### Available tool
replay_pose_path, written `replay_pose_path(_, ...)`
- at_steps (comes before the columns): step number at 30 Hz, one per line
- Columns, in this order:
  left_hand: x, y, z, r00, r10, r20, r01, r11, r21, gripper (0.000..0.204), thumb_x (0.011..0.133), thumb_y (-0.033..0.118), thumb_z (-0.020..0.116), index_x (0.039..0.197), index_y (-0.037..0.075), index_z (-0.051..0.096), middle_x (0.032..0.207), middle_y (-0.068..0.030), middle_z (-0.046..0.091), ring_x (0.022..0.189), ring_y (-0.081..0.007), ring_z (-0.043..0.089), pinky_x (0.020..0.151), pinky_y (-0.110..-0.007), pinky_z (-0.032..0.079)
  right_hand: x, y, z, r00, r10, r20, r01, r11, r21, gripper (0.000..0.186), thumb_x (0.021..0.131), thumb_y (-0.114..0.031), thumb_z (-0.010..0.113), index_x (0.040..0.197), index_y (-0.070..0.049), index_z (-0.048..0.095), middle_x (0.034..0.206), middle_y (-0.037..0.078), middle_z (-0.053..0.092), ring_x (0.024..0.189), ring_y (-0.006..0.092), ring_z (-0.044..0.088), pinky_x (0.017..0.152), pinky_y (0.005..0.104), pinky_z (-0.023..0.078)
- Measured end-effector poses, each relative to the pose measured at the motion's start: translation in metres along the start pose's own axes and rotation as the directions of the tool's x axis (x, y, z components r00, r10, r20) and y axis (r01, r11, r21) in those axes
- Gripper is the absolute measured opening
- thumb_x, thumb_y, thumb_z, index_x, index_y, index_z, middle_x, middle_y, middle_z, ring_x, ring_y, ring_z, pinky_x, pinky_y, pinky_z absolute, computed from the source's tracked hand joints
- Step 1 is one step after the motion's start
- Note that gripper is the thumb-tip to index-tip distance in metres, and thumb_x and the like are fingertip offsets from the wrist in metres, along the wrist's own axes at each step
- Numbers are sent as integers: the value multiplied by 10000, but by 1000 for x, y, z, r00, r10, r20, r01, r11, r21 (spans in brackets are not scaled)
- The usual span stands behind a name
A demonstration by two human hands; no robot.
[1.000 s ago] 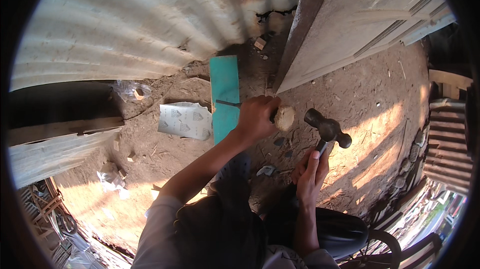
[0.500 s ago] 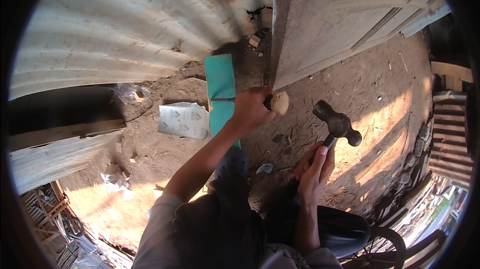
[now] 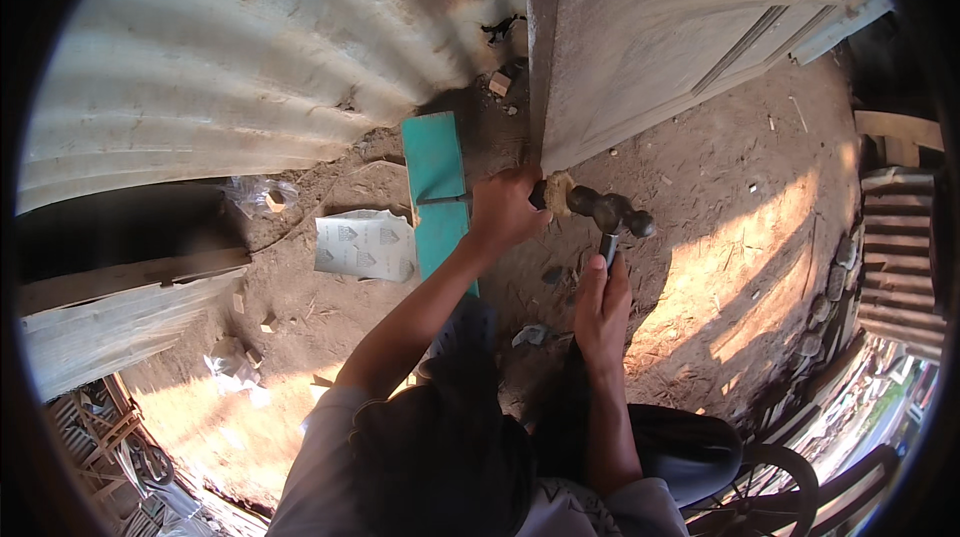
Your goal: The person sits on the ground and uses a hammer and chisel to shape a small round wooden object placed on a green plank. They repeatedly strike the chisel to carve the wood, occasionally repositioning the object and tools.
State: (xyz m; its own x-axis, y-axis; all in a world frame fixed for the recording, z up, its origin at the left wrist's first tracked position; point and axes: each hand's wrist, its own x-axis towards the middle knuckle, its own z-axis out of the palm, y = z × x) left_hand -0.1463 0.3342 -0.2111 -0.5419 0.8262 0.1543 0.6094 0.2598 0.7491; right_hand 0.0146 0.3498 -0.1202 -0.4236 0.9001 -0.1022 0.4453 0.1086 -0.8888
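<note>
My left hand [image 3: 505, 205] is closed around the handle of a chisel [image 3: 443, 200], most of which the fingers hide. Its thin dark shaft points left across a teal board [image 3: 432, 152], with the tip near the board's left edge. A pale, frayed handle end sticks out on the right of the fist. My right hand [image 3: 602, 315] grips a ball-peen hammer [image 3: 610, 211] by its handle, just below the head. The flat face of the hammer meets the frayed chisel end, or lies very close to it.
A panelled wooden door [image 3: 640, 47] stands at the upper right, beside corrugated metal sheeting [image 3: 250, 47]. A printed paper sheet [image 3: 365, 244] lies on the dirt floor [image 3: 700, 177] left of the board. Small wood blocks [image 3: 499, 84] are scattered about. A wheel [image 3: 780, 482] shows at the lower right.
The hammer has swung left and up from beside my right knee to the chisel's end. My left hand keeps its hold on the chisel, and the view has shifted slightly.
</note>
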Motion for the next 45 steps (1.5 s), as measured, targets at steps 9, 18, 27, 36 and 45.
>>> replay_pose_path(9, 3, 3, 11, 999, 42, -22, -41, 997, 70, 188, 625, 150, 707, 739, 66, 583, 704, -114, 622, 674, -316, 647, 581, -429, 519, 3, 14, -14, 964, 254, 76, -249, 966, -63, 374, 1019, -339, 406, 971, 20, 496, 634, 59, 488, 547, 155, 502, 492, 359, 351)
replay_pose_path(18, 3, 6, 18, 996, 24, 83, -32, 995, 96, 242, 632, 156, 756, 726, 49, 559, 712, -132, 619, 690, -317, 652, 596, -419, 519, 5, 49, -8, 960, 279, -20, -277, 958, 70, 361, 1031, -345, 371, 877, -32, 465, 558, 16, 398, 426, 104, 385, 401, 276, 312)
replay_pose_path(27, -5, -12, 42, 992, 75, 99, -87, 988, 130, 318, 633, 219, 789, 727, 38, 545, 748, -145, 621, 743, -321, 647, 627, -424, 507, 5, 71, -11, 943, 318, 102, -325, 944, 58, 336, 1039, -360, 371, 834, -96, 401, 503, -19, 341, 326, 74, 309, 299, 250, 268)
replay_pose_path(36, 0, -13, 41, 993, 69, 95, -83, 985, 152, 318, 614, 194, 797, 727, 42, 542, 746, -135, 620, 742, -316, 649, 635, -415, 513, 7, 78, -9, 923, 385, -3, -376, 902, 212, 327, 1036, -357, 385, 852, -89, 412, 510, -15, 338, 326, 77, 306, 307, 252, 282)
replay_pose_path(45, -7, -16, 42, 992, 59, 107, -78, 981, 179, 288, 607, 163, 770, 761, 53, 553, 744, -123, 621, 736, -306, 646, 645, -426, 510, 11, 64, -12, 863, 501, -62, -477, 850, 222, 354, 1016, -340, 405, 888, -17, 472, 620, 80, 457, 518, 172, 464, 488, 354, 364)
